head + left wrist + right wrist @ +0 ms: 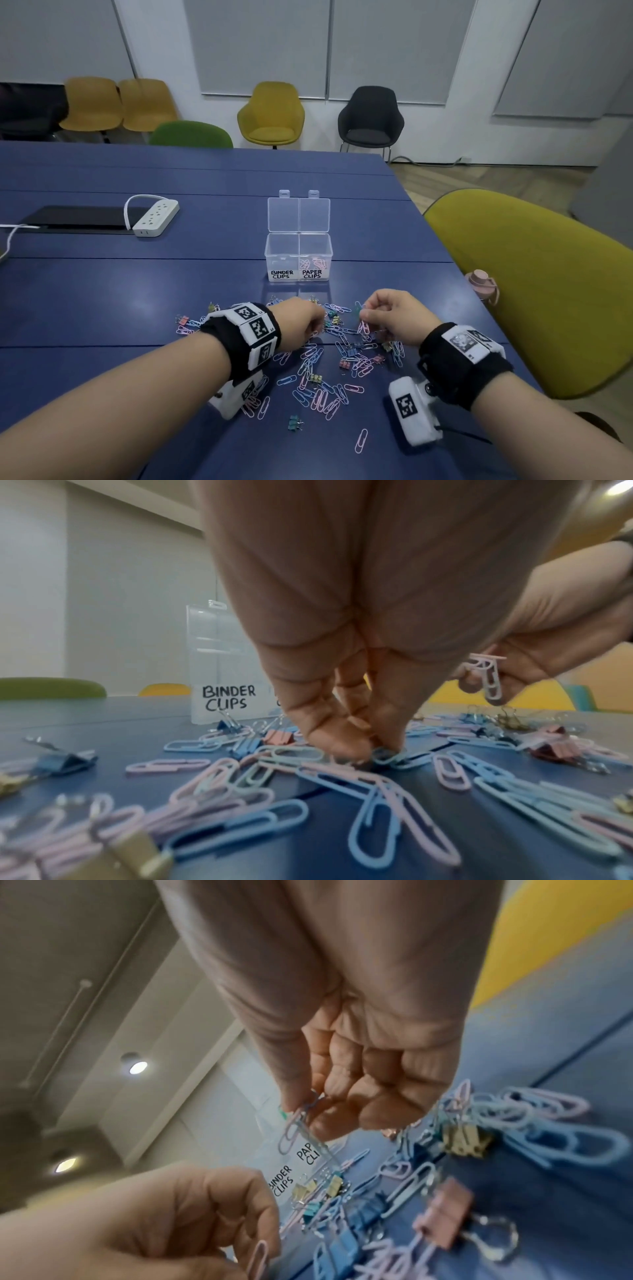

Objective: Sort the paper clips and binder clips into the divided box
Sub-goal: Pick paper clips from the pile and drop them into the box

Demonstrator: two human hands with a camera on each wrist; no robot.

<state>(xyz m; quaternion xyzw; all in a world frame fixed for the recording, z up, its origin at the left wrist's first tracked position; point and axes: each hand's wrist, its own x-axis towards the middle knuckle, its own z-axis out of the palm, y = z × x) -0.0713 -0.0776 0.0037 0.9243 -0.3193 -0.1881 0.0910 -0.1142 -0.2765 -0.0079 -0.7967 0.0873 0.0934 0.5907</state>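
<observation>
Head view: gathering step, both hands low over mixed clips strewn on table. Right hand pinching a small bunch of paper clips, lifted off the pile; left hand curled, fingertips closing on a blue paper clip, visible only from left wrist. Divided box just beyond, lid open, few clips inside. Next, likely: carry to PAPER CLIPS side, avoiding snagged binder clips
</observation>
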